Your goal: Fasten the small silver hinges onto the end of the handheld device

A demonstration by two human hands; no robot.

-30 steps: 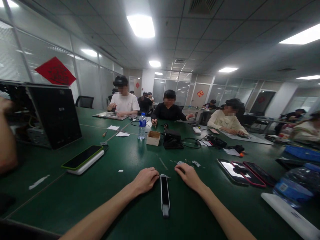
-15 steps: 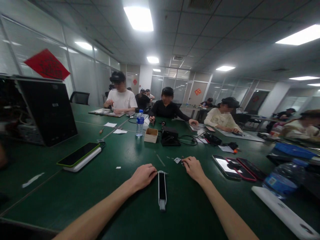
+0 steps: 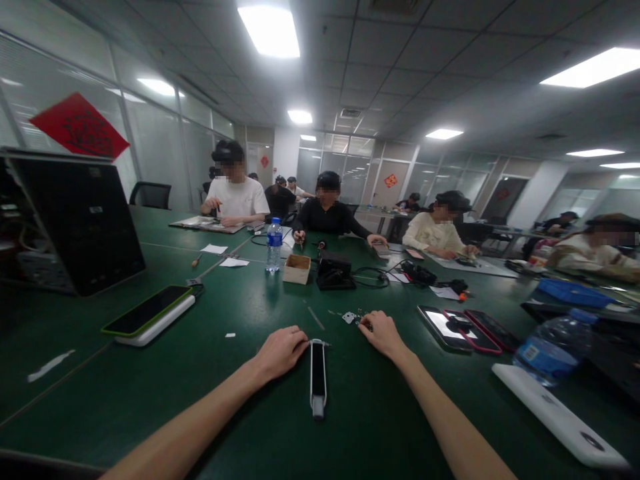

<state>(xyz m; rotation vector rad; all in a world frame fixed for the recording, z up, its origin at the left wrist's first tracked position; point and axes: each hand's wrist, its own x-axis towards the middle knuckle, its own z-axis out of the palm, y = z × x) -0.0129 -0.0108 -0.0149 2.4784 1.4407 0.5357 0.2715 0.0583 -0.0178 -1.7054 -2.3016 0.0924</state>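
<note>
A black-and-white handheld tool [image 3: 317,377] lies upright on the dark green table [image 3: 125,393], between my hands. My left hand [image 3: 280,352] rests just left of the tool's top end, fingers loosely curled, gripping nothing I can see. My right hand [image 3: 383,335] lies farther forward, its fingertips down among tiny metal pieces. A small flat metal bracket [image 3: 349,318] sits just left of those fingertips. A thin metal rod [image 3: 316,318] lies ahead of the tool. Whether my right fingers pinch a piece is too small to tell.
Several phones [image 3: 463,330] lie to the right, near a water bottle [image 3: 553,350] and a white board [image 3: 560,413]. A phone on a white power bank [image 3: 147,315] lies left. Ahead stand a wooden box [image 3: 297,269] and a black soldering station [image 3: 335,272]. Co-workers sit along the table.
My right hand has shifted forward among the small metal pieces, and a piece once to its right no longer shows there. The whole view has drifted slightly.
</note>
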